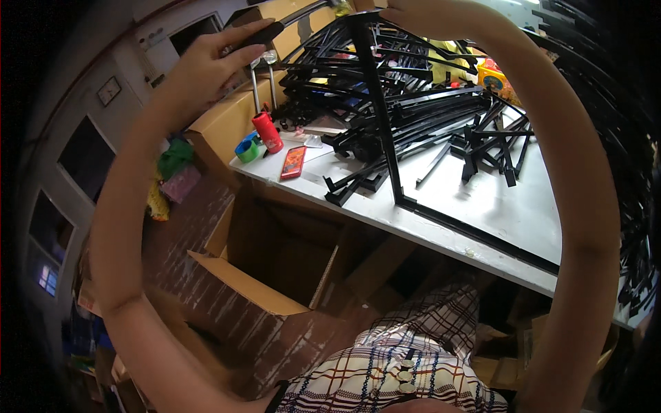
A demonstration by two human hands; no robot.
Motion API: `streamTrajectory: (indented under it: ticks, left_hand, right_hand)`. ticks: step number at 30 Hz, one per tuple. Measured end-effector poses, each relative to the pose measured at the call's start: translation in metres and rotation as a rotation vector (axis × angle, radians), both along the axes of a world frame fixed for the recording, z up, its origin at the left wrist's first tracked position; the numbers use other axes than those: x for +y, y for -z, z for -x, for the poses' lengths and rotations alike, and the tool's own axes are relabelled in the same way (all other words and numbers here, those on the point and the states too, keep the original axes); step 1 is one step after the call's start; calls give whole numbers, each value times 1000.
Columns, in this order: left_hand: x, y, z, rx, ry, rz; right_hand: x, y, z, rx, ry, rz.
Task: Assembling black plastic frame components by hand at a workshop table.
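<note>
My left hand [219, 65] is raised at the upper left, its fingers closed round the black handle of a long thin tool [292, 18]. The tool slants up to the right toward a yellowish tip at the picture's top edge; its exact kind is unclear. At the top, my right hand [430, 17] is closed at the upper corner of a black frame [377, 103], its fingers partly cut off by the edge. The frame stands upright, its lower bar running rightward along the white table [482, 199]. The tool's tip lies close to that upper corner.
Black frame strips [441, 113] lie heaped across the table. Near its left end are a red phone [293, 162], a red cylinder [267, 132] and green and blue tape rolls [246, 150]. An open cardboard box [275, 275] stands on the floor below.
</note>
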State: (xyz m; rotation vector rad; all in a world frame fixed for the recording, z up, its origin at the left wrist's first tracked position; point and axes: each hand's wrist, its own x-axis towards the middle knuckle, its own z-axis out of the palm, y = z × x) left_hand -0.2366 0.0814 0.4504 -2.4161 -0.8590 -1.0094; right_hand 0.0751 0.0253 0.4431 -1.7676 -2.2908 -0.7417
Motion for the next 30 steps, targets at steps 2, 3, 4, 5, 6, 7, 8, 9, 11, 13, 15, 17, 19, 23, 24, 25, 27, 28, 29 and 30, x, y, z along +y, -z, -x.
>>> streamTrajectory:
  ticks: [2,3,4,5,6,7,8,9,11,13,15,17,19,23,24,25,27,28,29,30]
  left_hand:
    - [8,-5,-3,62,168,239]
    - [-17,-17,-16,-69,-247,355]
    - [-32,-22,-24,-68,-249,353]
    - [-46,-25,-31,-202,-247,268]
    - [-52,-25,-39,-340,-234,186]
    - [-55,-22,-44,-478,-221,102]
    - [-54,-16,-49,-480,-216,104]
    - [-51,-7,-51,-200,-125,121]
    - [-48,-20,-52,-67,-218,422]
    - [-6,-48,18,-93,-67,176]
    - [3,-31,24,-126,117,-55]
    - [-13,20,-32,-181,171,330]
    - [-19,25,-40,-202,188,511]
    - [13,37,15,-178,-84,589]
    - [33,56,23,-247,-143,639]
    - [58,85,36,-304,-69,670]
    - [101,163,56,-385,0,761]
    - [109,198,62,-405,4,819]
    - [112,226,55,-406,-45,924]
    - [113,254,45,-405,-96,1030]
  right_hand:
    - [9,-2,-3,41,-13,-11]
    - [18,0,-10,-31,-4,16]
    - [22,1,-10,-92,-23,37]
    - [16,1,-3,-87,-35,38]
    - [4,2,5,18,-4,11]
    - [-1,2,10,123,27,-16]
    - [1,6,-5,121,32,-17]
    - [5,13,-30,96,-274,-118]
    - [7,11,-32,68,-589,-220]
    - [0,-1,11,80,7,-4]
    - [2,-1,12,41,6,7]
    - [12,1,-1,1,22,16]
    - [34,5,-21,-137,-91,-88]
    - [13,-1,-1,-107,-2,15]
    - [17,-1,-6,-121,26,30]
    - [19,-2,-8,-131,40,44]
    - [-3,8,3,-63,34,-84]
    - [-12,12,5,8,32,-213]
    - [-8,15,-2,-57,25,-267]
    - [-12,16,-4,-61,42,-258]
